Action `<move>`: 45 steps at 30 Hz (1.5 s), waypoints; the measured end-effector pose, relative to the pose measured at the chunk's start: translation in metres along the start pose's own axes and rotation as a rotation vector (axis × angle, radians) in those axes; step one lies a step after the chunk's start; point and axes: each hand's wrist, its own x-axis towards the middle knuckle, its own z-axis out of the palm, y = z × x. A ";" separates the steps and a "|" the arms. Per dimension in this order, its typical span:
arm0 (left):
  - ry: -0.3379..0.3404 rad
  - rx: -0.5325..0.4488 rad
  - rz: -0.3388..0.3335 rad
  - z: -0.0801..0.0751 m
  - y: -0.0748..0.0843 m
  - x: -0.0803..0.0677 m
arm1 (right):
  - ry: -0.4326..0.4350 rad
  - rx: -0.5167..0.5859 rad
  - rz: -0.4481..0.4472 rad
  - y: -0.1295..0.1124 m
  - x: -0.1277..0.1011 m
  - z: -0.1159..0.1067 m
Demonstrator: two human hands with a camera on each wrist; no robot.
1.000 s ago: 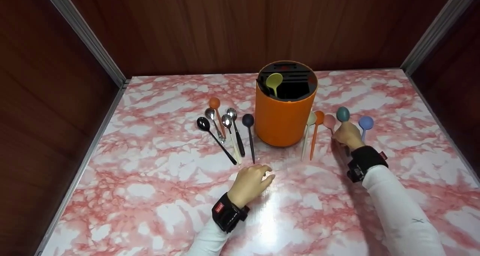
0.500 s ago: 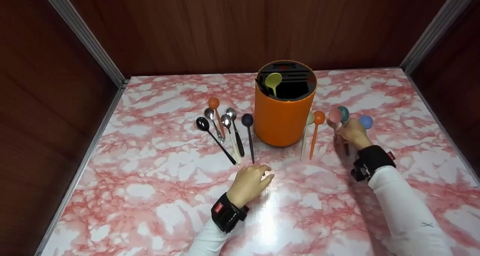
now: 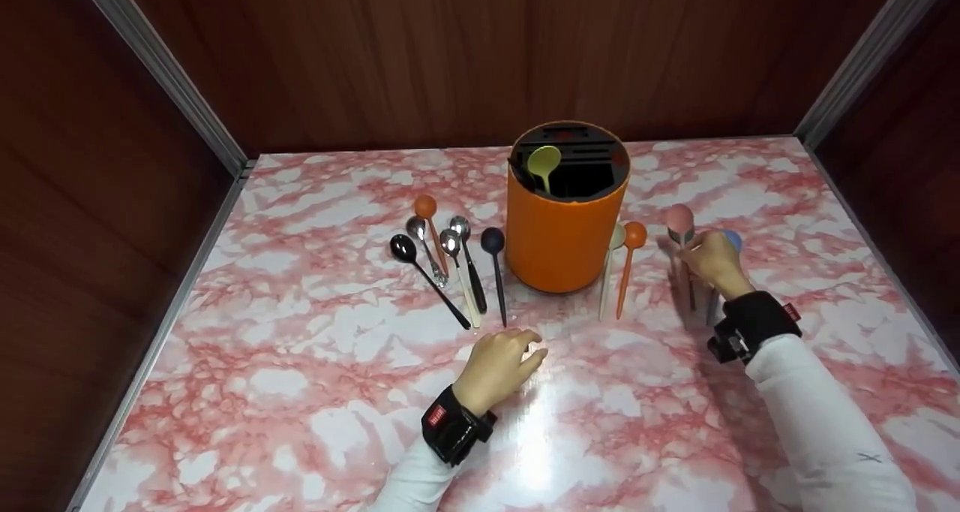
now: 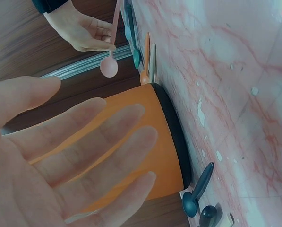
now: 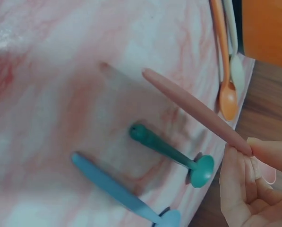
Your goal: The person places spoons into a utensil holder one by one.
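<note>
My right hand (image 3: 710, 259) pinches a pink spoon (image 3: 680, 218) near its bowl and holds it lifted off the table, its handle (image 5: 192, 109) slanting down. Under it lie a teal spoon (image 5: 174, 152) and a blue spoon (image 5: 115, 189). An orange utensil holder (image 3: 566, 219) stands at the table's middle with a yellow-green spoon (image 3: 543, 162) inside. My left hand (image 3: 500, 360) rests on the marble table (image 3: 300, 362) in front of the holder, fingers (image 4: 89, 156) relaxed and holding nothing.
Left of the holder lie several spoons: an orange one (image 3: 429, 219), steel ones (image 3: 454, 245), a black one (image 3: 420, 264) and a dark blue one (image 3: 495, 264). A cream spoon (image 3: 610, 268) and an orange spoon (image 3: 630, 260) lie right of it. Dark wooden walls (image 3: 450, 46) enclose the table.
My right hand has picked the pink spoon up from the table and raised it, moving slightly right. The left hand has stayed put.
</note>
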 end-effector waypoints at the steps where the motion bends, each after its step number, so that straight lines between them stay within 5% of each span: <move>1: 0.003 0.002 0.004 0.000 0.000 0.000 | 0.014 -0.002 -0.006 -0.001 0.000 -0.001; 33: 0.007 0.005 0.017 0.002 0.000 0.000 | 0.103 0.195 -0.061 -0.029 -0.007 -0.021; 45: 0.002 0.000 0.016 0.002 0.000 0.000 | 0.153 0.189 -0.082 -0.038 -0.012 -0.028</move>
